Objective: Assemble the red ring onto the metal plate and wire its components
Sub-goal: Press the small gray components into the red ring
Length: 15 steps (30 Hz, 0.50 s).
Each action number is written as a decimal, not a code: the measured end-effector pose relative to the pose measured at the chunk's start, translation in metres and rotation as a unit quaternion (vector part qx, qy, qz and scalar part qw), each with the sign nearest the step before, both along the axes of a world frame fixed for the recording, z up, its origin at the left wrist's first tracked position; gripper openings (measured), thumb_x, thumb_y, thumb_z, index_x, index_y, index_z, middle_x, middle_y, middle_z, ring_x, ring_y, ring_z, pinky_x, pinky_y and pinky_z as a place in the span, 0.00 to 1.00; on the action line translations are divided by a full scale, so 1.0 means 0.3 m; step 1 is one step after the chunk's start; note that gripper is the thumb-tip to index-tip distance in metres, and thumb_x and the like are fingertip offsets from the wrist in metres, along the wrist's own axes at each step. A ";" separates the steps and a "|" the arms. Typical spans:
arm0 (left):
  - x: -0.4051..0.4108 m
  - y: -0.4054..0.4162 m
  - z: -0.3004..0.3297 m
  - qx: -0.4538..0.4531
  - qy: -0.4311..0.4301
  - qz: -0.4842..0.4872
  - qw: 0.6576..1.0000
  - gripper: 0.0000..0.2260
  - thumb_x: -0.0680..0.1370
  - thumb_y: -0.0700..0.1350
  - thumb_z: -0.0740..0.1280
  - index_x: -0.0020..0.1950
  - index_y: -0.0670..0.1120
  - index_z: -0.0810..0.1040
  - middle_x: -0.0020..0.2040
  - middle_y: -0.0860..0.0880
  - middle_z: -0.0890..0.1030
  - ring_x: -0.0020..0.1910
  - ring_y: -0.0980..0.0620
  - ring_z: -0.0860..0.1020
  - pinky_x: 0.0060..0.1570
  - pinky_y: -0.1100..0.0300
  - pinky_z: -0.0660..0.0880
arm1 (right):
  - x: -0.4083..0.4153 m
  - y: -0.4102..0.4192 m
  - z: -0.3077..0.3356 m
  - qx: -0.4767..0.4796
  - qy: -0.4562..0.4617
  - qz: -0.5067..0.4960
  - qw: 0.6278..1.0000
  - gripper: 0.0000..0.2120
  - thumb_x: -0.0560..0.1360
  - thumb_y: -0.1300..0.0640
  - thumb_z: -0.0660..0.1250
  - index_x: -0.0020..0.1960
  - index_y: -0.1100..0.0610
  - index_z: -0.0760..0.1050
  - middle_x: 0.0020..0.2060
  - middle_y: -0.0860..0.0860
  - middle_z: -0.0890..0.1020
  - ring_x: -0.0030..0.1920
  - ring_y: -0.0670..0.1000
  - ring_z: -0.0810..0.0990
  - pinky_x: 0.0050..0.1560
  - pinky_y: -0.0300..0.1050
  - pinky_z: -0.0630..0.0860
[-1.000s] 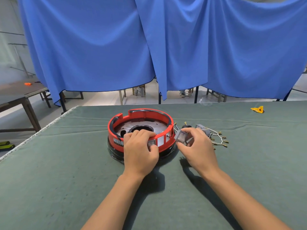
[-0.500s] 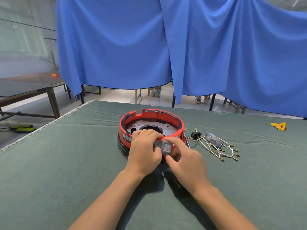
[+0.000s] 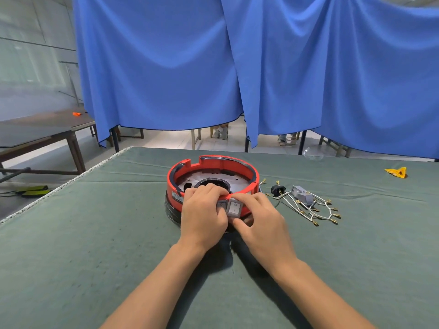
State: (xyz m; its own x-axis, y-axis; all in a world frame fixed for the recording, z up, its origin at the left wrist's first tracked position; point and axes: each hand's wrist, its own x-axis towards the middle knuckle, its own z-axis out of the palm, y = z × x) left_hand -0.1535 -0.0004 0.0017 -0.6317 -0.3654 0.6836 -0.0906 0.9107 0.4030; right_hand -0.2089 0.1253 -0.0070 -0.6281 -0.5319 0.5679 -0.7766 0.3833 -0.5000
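Red ring [image 3: 215, 166] sits on the metal plate [image 3: 209, 178] mid-bench, its near wall at six o'clock under both hands. The right hand [image 3: 259, 219] pinches a grey rocker switch [image 3: 234, 208] between thumb and fingertips, pushing it into the wall beside a second switch [image 3: 221, 205]. The left hand [image 3: 202, 212] curls over the rim, bracing the ring. Judged best: keep the switch square to its slot, press evenly, hold the ring steady. At three o'clock, well apart, lies the wire harness [image 3: 308, 207] on the bench [image 3: 95, 233], needed afterwards.
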 end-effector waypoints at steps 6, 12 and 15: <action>0.002 0.002 0.000 0.000 -0.007 0.004 1.000 0.14 0.67 0.41 0.60 0.48 0.45 0.81 0.46 0.49 0.83 0.47 0.50 0.77 0.51 0.64 0.61 | -0.022 0.020 0.001 0.018 0.002 -0.040 0.999 0.22 0.71 0.58 0.66 0.61 0.40 0.72 0.30 0.37 0.67 0.37 0.44 0.68 0.34 0.38 0.62; -0.005 0.010 0.004 0.011 -0.002 0.004 1.000 0.14 0.65 0.39 0.60 0.46 0.44 0.81 0.44 0.49 0.82 0.45 0.49 0.77 0.51 0.60 0.63 | -0.011 0.013 0.002 0.024 -0.016 -0.009 1.000 0.22 0.71 0.58 0.66 0.62 0.42 0.70 0.48 0.44 0.76 0.42 0.48 0.77 0.42 0.39 0.71; -0.013 0.017 0.000 0.025 0.011 0.008 1.000 0.13 0.64 0.37 0.60 0.44 0.45 0.81 0.41 0.50 0.81 0.43 0.49 0.77 0.50 0.57 0.64 | -0.007 0.012 -0.002 0.010 -0.021 -0.003 1.000 0.20 0.71 0.52 0.67 0.61 0.42 0.70 0.52 0.43 0.77 0.48 0.47 0.78 0.46 0.41 0.75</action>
